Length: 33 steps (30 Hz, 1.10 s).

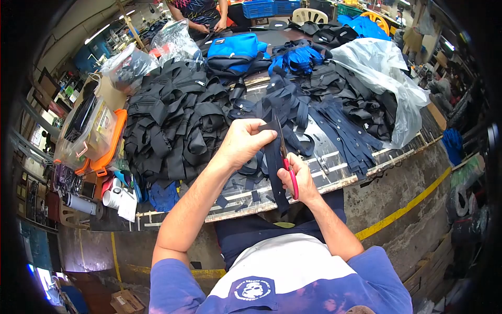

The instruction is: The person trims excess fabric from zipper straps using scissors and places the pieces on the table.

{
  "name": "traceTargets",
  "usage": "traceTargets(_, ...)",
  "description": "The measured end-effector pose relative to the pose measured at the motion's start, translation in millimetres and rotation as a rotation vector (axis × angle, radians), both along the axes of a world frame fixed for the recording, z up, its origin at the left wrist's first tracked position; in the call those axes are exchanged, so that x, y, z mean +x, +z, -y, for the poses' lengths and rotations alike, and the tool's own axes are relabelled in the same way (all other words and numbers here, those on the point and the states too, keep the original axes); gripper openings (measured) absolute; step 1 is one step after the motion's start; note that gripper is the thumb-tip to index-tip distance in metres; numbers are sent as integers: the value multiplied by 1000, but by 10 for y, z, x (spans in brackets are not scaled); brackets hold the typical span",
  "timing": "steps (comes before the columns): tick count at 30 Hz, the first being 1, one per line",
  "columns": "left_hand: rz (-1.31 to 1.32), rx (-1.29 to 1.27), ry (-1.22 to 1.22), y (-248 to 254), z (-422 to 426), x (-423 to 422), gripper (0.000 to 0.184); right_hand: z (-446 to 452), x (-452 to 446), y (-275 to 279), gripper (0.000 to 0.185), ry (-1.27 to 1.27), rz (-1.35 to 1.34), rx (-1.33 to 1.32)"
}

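My left hand [241, 142] pinches the upper end of a dark navy fabric strip [273, 170], which hangs down toward the table's front edge. In my right hand [301, 180] are scissors [293, 183] with pinkish-red handles. Their blades point away from me and lie along the strip's right side, near my left fingertips; whether they touch the fabric I cannot tell. Beyond my hands lies a loose heap of navy strips [285, 99]. To the right, more navy strips [345, 133] with small round marks lie side by side. Small dark fabric scraps [255, 195] are scattered below my left wrist.
A big pile of black straps [172, 118] covers the table's left side. Black pieces and a clear plastic sheet [379, 68] lie right. A blue-and-black bag [235, 49] sits farther back. Another person [201, 13] works at the far side. A clear bin [89, 128] stands left.
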<state>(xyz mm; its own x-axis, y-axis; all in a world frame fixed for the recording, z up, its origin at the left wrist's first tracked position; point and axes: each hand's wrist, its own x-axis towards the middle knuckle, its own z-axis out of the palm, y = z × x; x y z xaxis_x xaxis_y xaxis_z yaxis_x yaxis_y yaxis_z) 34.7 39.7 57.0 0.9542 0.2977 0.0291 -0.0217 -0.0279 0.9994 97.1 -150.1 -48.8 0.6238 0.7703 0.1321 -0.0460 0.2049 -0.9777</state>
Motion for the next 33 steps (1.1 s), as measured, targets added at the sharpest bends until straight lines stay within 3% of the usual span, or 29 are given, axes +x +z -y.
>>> traceTargets(4, -21, 10, -7, 18, -12, -9, 14, 51, 6, 45, 37, 14, -44, -41)
traceTargets(8, -12, 9, 19, 35, -77, -71, 15, 102, 115, -2, 53, -14, -72, -168)
traceTargets(11, 52, -23, 41, 57, -195, -153, 19, 242, 304, -93, 46, -259, 649, -743)
traceTargets(16, 229, -67, 122, 242, -177, -245, 47, 440, 612, -611, 45, -192, 961, -786)
traceTargets(19, 242, 3, 82, 246, -54, -283, 61, 427, 671, -481, 32, -268, 1159, -616)
traceTargets(20, 218, 60, 12, 220, 12, -300, 67, 419, 687, -321, 32, -272, 1158, -619)
traceTargets(23, 32, 251, -214, 105, 306, -373, 79, 448, 683, 521, 31, 204, -14, -241)
traceTargets(24, 14, 181, -283, 23, 464, -398, 79, 491, 645, 674, 31, 208, -18, -241)
traceTargets(27, 77, -16, -376, -266, 857, -435, 81, 663, 626, 1005, 33, 619, 203, -411)
traceTargets(29, 160, -143, -394, -473, 952, -515, 83, 770, 677, 1129, 32, 569, 164, -403)
traceTargets(32, -5, -294, -458, -832, 970, -623, 69, 879, 827, 1209, 31, 467, 83, -375)
traceTargets(33, -7, -296, -458, -959, 908, -604, 69, 880, 939, 1245, 28, 323, 100, -368)
